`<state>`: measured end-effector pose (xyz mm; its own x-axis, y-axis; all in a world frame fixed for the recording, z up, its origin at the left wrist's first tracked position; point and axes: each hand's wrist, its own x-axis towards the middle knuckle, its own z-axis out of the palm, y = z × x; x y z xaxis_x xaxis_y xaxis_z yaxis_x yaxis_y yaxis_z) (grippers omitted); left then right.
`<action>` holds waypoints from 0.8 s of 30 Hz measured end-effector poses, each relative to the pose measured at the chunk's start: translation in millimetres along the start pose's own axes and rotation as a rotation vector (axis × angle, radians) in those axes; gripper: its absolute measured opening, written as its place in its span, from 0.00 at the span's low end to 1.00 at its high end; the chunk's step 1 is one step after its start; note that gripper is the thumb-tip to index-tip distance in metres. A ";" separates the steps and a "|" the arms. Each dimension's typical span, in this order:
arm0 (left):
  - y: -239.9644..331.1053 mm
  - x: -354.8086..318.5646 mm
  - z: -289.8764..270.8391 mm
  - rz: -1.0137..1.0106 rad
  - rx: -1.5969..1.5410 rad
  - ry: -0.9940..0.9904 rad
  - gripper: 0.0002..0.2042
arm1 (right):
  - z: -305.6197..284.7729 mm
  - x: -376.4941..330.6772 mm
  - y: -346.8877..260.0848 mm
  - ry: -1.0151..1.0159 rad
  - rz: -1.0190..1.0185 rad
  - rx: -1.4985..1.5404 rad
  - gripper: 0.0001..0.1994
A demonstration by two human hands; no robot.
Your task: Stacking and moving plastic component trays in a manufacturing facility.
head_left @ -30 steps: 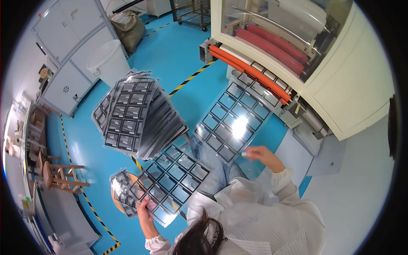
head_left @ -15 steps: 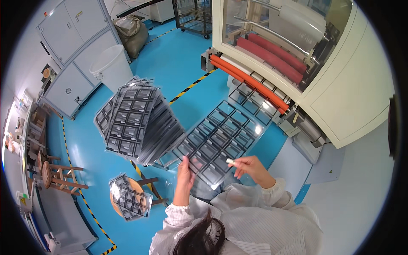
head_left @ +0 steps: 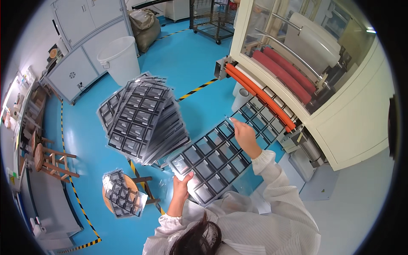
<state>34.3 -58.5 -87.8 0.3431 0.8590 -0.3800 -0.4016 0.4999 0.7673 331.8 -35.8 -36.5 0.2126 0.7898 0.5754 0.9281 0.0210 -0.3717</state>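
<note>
Fingers of your left hand [head_left: 182, 188] and right hand [head_left: 243, 132] pinch opposite edges of the clear framed sheet [head_left: 221, 155] stretched from the machine's orange rollers [head_left: 259, 95], so next you likely draw it evenly toward the stack [head_left: 142, 119].

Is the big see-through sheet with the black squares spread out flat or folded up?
Spread out flat: the sheet stretches unfolded between the left hand and right hand.

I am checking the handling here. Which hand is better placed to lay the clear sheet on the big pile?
Probably the left hand. It grips the sheet at its near corner, close to the pile. The right hand holds the far edge, near the orange roller.
</note>
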 end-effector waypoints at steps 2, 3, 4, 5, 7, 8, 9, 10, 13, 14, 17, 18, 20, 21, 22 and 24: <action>2.2 -4.0 -1.5 -0.018 0.010 0.006 0.19 | 5.4 0.1 1.7 -0.177 0.031 -0.088 0.15; 1.9 -5.8 -5.4 -0.009 0.024 0.039 0.18 | 1.7 -0.5 -1.6 -0.255 0.071 -0.111 0.16; 2.6 -7.7 -10.3 -0.016 0.028 0.040 0.18 | -6.7 -4.9 -4.6 -0.259 0.079 -0.110 0.16; 2.7 -9.6 -15.2 0.008 0.036 0.068 0.18 | -20.0 -13.9 -5.7 -0.338 0.059 -0.144 0.16; 3.9 -12.4 -19.2 0.037 0.082 0.112 0.18 | -59.0 -40.5 -6.0 -0.457 0.065 -0.181 0.17; 3.4 -14.1 -24.4 0.026 0.089 0.102 0.18 | -84.5 -53.1 -9.3 -0.595 0.113 -0.230 0.17; 2.4 -15.1 -30.7 0.028 0.076 0.108 0.18 | -109.4 -64.5 -10.0 -0.733 0.157 -0.277 0.16; 2.7 -14.6 -35.6 0.030 0.062 0.114 0.17 | -131.5 -79.9 -4.9 -0.772 0.199 -0.190 0.14; 12.6 -9.9 -33.0 -0.064 -0.015 0.024 0.12 | -180.1 -97.5 1.0 -0.878 0.435 0.070 0.11; 12.2 -2.6 -32.9 -0.093 -0.011 -0.011 0.12 | -189.0 -101.6 -0.4 -0.940 0.611 0.247 0.10; 1.1 3.3 -29.7 -0.123 0.012 0.018 0.12 | -189.1 -124.5 -2.1 -0.679 0.831 0.518 0.10; -0.1 -0.9 -29.6 -0.089 0.045 0.046 0.13 | -183.2 -130.6 5.9 -0.656 0.841 0.528 0.10; 0.2 -15.4 -48.5 -0.050 0.077 0.082 0.13 | -168.8 -142.2 20.2 -0.510 0.781 0.794 0.13; 1.9 -23.9 -60.4 -0.002 0.092 0.139 0.14 | -158.5 -145.8 23.3 -0.485 0.796 0.807 0.13; 3.3 -33.3 -68.1 0.036 0.056 0.170 0.16 | -145.6 -146.9 24.5 -0.289 0.811 0.935 0.14; -0.3 -47.3 -118.9 0.024 0.062 0.145 0.22 | -119.3 -147.3 30.9 -0.037 0.807 1.149 0.16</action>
<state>-82.9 -86.1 -131.4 0.2058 0.8796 -0.4288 -0.3532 0.4754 0.8057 365.6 -224.6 -45.8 0.5356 0.8394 -0.0924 -0.2133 0.0287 -0.9766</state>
